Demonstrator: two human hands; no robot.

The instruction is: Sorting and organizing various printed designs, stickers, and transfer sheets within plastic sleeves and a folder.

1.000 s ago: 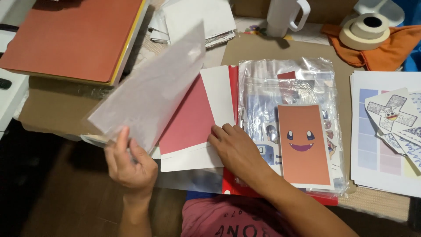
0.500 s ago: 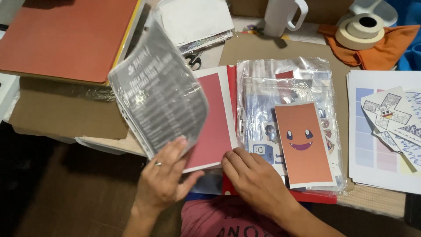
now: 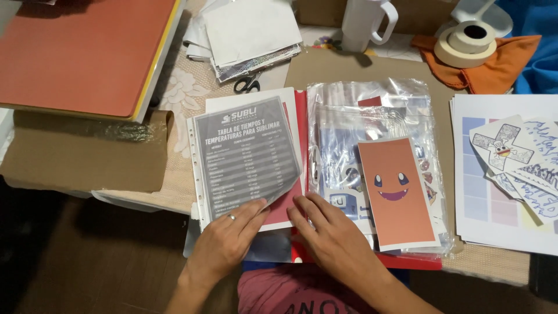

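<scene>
An open red folder (image 3: 300, 125) lies on the table in front of me. On its left half rests a clear plastic sleeve (image 3: 244, 154) holding a grey printed chart sheet. My left hand (image 3: 228, 239), with a ring on one finger, presses flat on the sleeve's lower edge. Fingers spread, my right hand (image 3: 330, 232) rests palm down on the folder's lower middle, beside the sleeve. Right of it, clear plastic sleeves (image 3: 372, 116) hold stickers, and an orange card with a cartoon face (image 3: 397, 192) lies on top.
A large orange-topped board (image 3: 81, 52) sits at far left over brown paper (image 3: 81, 154). Scissors (image 3: 249, 83), a paper stack (image 3: 247, 32), a white mug (image 3: 363, 23), tape rolls (image 3: 468, 38) on an orange cloth (image 3: 494, 64) lie behind. Printed sheets with cut-outs (image 3: 511, 168) are at right.
My left hand swung the plastic sleeve from raised and tilted down flat onto the folder's left page. My right hand slid slightly toward the folder's bottom edge.
</scene>
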